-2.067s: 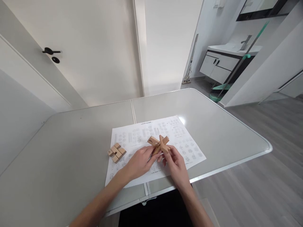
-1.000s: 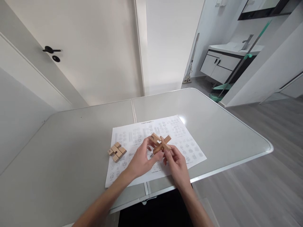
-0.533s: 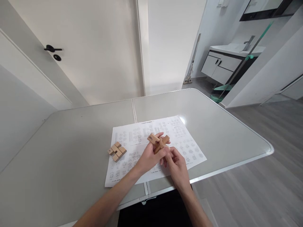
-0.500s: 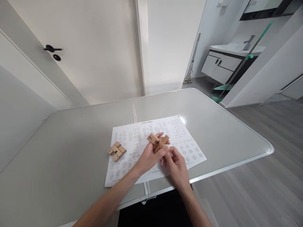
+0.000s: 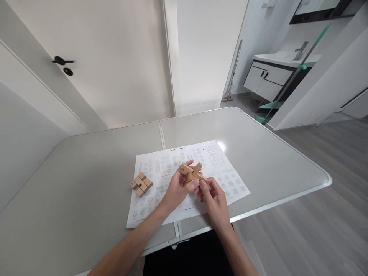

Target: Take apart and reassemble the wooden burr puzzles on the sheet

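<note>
Several notched wooden puzzle pieces [image 5: 191, 172] cross one another between my hands, above the printed sheet. My left hand [image 5: 178, 187] is closed around them, its thumb on the near side and fingertips showing at the far side. One piece has a dark mark on its end. My right hand [image 5: 212, 193] pinches the near right end of the pieces with thumb and fingers; some fingertips are hidden. To the left, a group of notched wooden blocks [image 5: 142, 184] rests on the left edge of the printed instruction sheet [image 5: 230, 180].
The grey folding table [image 5: 86, 172] has a seam down its middle and a metal rim. Behind it stands a white door [image 5: 115, 57] with a black handle [image 5: 62, 60]. At the right are a washbasin cabinet [image 5: 267, 76] and a green-handled broom [image 5: 301, 68].
The puzzle pieces have turned in my hands, so the crossing piece now points more upward and away. My right hand has shifted slightly. The blocks at the left stay put.
</note>
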A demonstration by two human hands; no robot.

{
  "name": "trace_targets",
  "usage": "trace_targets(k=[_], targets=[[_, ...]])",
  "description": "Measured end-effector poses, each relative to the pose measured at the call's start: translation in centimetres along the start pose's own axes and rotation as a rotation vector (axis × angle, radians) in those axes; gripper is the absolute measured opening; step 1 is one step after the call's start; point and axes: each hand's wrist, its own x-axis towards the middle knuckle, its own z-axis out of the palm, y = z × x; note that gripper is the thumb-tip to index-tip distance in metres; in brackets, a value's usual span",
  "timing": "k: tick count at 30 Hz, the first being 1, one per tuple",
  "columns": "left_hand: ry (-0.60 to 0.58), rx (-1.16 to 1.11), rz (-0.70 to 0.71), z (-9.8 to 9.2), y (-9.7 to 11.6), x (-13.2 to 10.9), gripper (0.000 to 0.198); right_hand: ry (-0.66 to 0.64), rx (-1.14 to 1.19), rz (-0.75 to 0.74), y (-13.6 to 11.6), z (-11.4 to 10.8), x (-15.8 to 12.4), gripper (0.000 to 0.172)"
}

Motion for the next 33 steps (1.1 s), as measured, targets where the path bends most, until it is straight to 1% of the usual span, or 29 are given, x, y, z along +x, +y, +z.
trace_targets(k=[5, 9, 12, 15, 17, 20, 22, 24, 26, 28, 33], targets=[[-0.035, -0.002, -0.022, -0.3, 0.3, 0.1, 0.075, 0.009, 0.003, 0.030, 0.0, 0.0, 0.1, 0.037], [-0.034, 0.053, 0.004, -1.0, 0.2, 0.1, 0.065, 0.032, -0.003, 0.031, -0.2, 0.0, 0.1, 0.036], [-0.018, 0.190, 0.060, -1.6, 0.5, -0.2, 0.055, 0.069, 0.004, 0.023, -0.1, 0.1, 0.1, 0.036], [0.024, 0.388, 0.172, -2.7, 1.1, -0.5, 0.050, 0.092, 0.023, 0.021, 0.0, 0.2, 0.1, 0.037], [0.080, 0.569, 0.250, -3.7, 1.6, -0.8, 0.047, 0.095, 0.023, 0.033, -0.2, 0.1, 0.2, 0.039], [0.179, 0.909, 0.359, -5.9, 2.5, -1.3, 0.038, 0.103, -0.024, 0.031, -0.8, -0.5, 1.0, 0.041], [0.196, 1.085, 0.424, -7.5, 3.1, -1.7, 0.035, 0.116, -0.092, 0.004, -1.4, -1.2, 2.1, 0.042], [0.179, 1.218, 0.440, -9.2, 3.5, -2.2, 0.036, 0.140, -0.186, -0.025, -2.0, -2.0, 3.6, 0.042], [0.147, 1.307, 0.445, -10.9, 3.6, -2.8, 0.040, 0.158, -0.292, -0.043, -2.5, -2.8, 5.3, 0.043], [0.118, 1.376, 0.449, -12.4, 3.6, -3.5, 0.049, 0.186, -0.387, -0.065, -3.0, -3.5, 7.1, 0.045], [0.094, 1.447, 0.408, -15.4, 3.1, -5.2, 0.064, 0.238, -0.535, -0.140, -3.3, -4.7, 11.0, 0.045]])
